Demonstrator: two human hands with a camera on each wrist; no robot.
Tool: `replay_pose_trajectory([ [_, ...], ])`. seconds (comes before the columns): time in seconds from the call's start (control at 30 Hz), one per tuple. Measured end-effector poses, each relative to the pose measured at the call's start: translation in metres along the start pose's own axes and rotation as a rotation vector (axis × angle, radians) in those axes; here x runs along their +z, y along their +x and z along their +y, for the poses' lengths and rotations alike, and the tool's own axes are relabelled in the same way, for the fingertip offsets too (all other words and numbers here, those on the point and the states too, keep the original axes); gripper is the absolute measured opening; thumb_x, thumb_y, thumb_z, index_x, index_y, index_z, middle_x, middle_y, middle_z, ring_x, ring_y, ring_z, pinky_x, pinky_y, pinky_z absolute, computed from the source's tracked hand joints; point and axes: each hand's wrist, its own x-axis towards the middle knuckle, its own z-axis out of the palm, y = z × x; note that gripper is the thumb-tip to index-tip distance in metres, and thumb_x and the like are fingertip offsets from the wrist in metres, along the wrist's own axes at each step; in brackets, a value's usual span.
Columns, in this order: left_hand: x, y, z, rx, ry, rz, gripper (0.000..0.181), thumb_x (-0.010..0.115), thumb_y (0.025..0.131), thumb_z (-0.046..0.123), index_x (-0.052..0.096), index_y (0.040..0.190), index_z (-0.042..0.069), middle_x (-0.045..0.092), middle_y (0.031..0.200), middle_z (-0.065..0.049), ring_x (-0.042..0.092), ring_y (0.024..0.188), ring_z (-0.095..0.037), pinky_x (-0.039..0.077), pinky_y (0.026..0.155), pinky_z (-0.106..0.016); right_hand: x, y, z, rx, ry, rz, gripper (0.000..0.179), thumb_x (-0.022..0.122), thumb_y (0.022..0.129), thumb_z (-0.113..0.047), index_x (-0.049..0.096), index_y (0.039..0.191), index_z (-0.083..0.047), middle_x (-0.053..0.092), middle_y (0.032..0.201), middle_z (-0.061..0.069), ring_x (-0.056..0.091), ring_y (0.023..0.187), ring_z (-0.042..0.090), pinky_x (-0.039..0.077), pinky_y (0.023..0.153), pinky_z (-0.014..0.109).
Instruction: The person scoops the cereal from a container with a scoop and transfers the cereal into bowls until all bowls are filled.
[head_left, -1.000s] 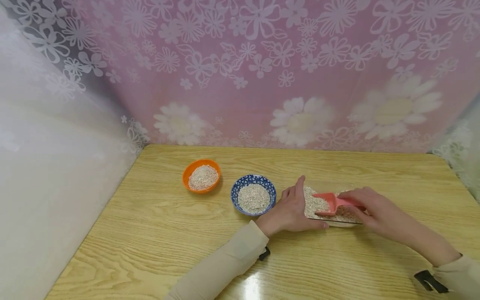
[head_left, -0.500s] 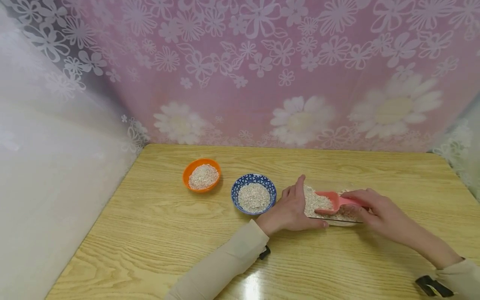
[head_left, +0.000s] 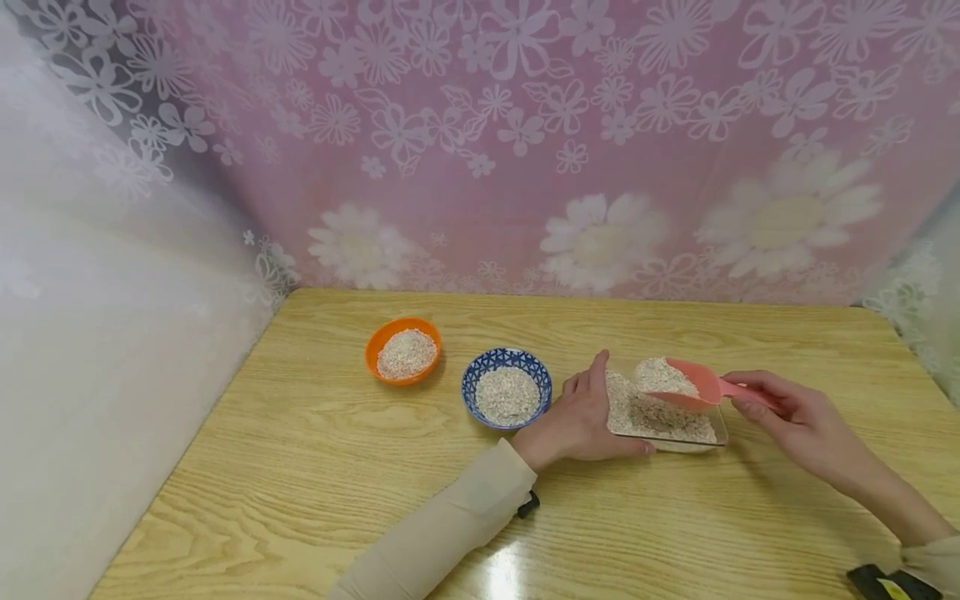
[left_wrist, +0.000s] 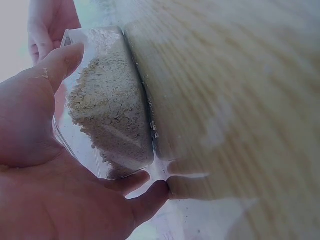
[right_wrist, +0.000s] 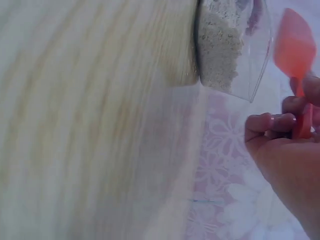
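My right hand (head_left: 806,421) grips the handle of a pink scoop (head_left: 701,385). The scoop holds a heap of oat flakes (head_left: 663,375) and is above a clear rectangular container (head_left: 722,429) with more oats inside. In the right wrist view the scoop (right_wrist: 295,45) is over the container's rim. My left hand (head_left: 573,423) holds the container's left end, its thumb along the near side. The left wrist view shows oats (left_wrist: 112,105) through the clear wall, with the thumb and fingertips about it.
Just left of my left hand stands a blue-and-white patterned bowl (head_left: 470,387) with oats in it. An orange bowl (head_left: 372,350), also with oats, sits farther left and back. All rest on a wood-grain table (head_left: 300,467), with a pink flowered curtain (head_left: 480,167) behind.
My right hand has lifted the scoop out of the container's oats and moved to the right, with a heap of oats in the scoop. The left hand has stayed in place.
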Motion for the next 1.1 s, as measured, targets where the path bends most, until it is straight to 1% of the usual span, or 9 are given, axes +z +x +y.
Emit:
replay_pose_trajectory([
  [0.07,0.000,0.000,0.000,-0.002,0.001,0.003,0.127,0.076,0.080,0.068,-0.008,0.165,0.022,0.026,0.168,-0.009,0.028,0.155,-0.026,0.042,0.118,-0.041,-0.002,-0.002,-0.001,0.022,0.043,0.034,0.030,0.056,0.102,0.003,0.063,0.131,-0.005,0.065,0.093,-0.022,0.055,0.068,0.005,0.039,0.053,0.025],
  [0.17,0.001,0.001,-0.001,-0.003,0.003,0.004,0.128,0.075,0.080,0.068,-0.009,0.165,0.022,0.026,0.169,-0.009,0.028,0.155,-0.025,0.042,0.118,-0.041,-0.002,-0.003,-0.002,0.022,0.156,0.085,0.032,0.052,0.102,0.007,0.062,0.131,-0.002,0.062,0.086,-0.014,0.050,0.066,0.012,0.039,0.053,0.026],
  [0.3,0.001,0.001,-0.001,-0.001,0.014,0.001,0.129,0.075,0.081,0.068,-0.010,0.165,0.021,0.022,0.170,-0.009,0.026,0.156,-0.026,0.041,0.119,-0.042,0.001,-0.001,-0.002,0.019,0.233,0.104,0.032,0.051,0.102,0.009,0.062,0.132,0.001,0.065,0.090,-0.013,0.052,0.069,0.011,0.044,0.058,0.025],
  [0.43,-0.001,-0.002,0.002,-0.006,0.029,-0.003,0.131,0.075,0.081,0.068,-0.013,0.165,0.019,0.016,0.171,-0.010,0.021,0.158,-0.027,0.037,0.122,-0.042,0.003,-0.001,-0.002,0.027,0.210,0.099,0.032,0.052,0.102,0.008,0.061,0.132,0.001,0.063,0.089,-0.014,0.051,0.069,0.012,0.040,0.056,0.028],
  [0.53,-0.007,-0.008,0.005,0.000,0.009,0.004,0.131,0.076,0.080,0.067,-0.013,0.164,0.021,0.014,0.172,-0.010,0.019,0.159,-0.028,0.036,0.123,-0.042,0.004,0.000,-0.003,0.029,0.176,0.098,0.032,0.052,0.102,0.007,0.061,0.133,0.001,0.060,0.086,-0.012,0.049,0.068,0.013,0.036,0.054,0.030],
  [0.73,-0.026,-0.023,0.006,0.074,-0.046,0.068,0.116,0.072,0.086,0.065,-0.004,0.165,0.026,0.018,0.170,-0.007,0.024,0.157,-0.027,0.041,0.118,-0.044,0.007,0.007,-0.008,-0.005,0.144,0.124,0.031,0.052,0.101,0.009,0.061,0.130,0.003,0.056,0.081,-0.006,0.048,0.066,0.013,0.035,0.051,0.029],
  [0.9,-0.041,-0.035,-0.015,0.131,-0.083,0.138,0.103,0.070,0.091,0.059,0.006,0.166,0.028,0.022,0.169,-0.007,0.028,0.155,-0.025,0.041,0.118,-0.047,0.014,0.014,-0.016,-0.034,0.143,0.120,0.030,0.054,0.099,0.012,0.062,0.127,0.002,0.056,0.079,-0.007,0.047,0.063,0.011,0.034,0.049,0.028],
  [1.0,-0.049,-0.040,-0.033,0.180,-0.049,0.188,0.097,0.070,0.091,0.058,0.015,0.165,0.026,0.024,0.168,-0.006,0.027,0.156,-0.025,0.041,0.118,-0.049,0.018,0.019,-0.021,-0.051,0.119,0.131,0.029,0.056,0.098,0.011,0.064,0.125,0.001,0.055,0.076,-0.009,0.045,0.060,0.010,0.031,0.045,0.029],
  [1.1,-0.055,-0.046,-0.051,0.198,-0.008,0.237,0.095,0.070,0.090,0.062,0.021,0.164,0.028,0.026,0.168,-0.004,0.024,0.157,-0.025,0.040,0.119,-0.052,0.022,0.024,-0.026,-0.070,0.115,0.145,0.030,0.059,0.097,0.012,0.065,0.124,0.001,0.060,0.079,-0.012,0.047,0.061,0.008,0.033,0.046,0.028],
])
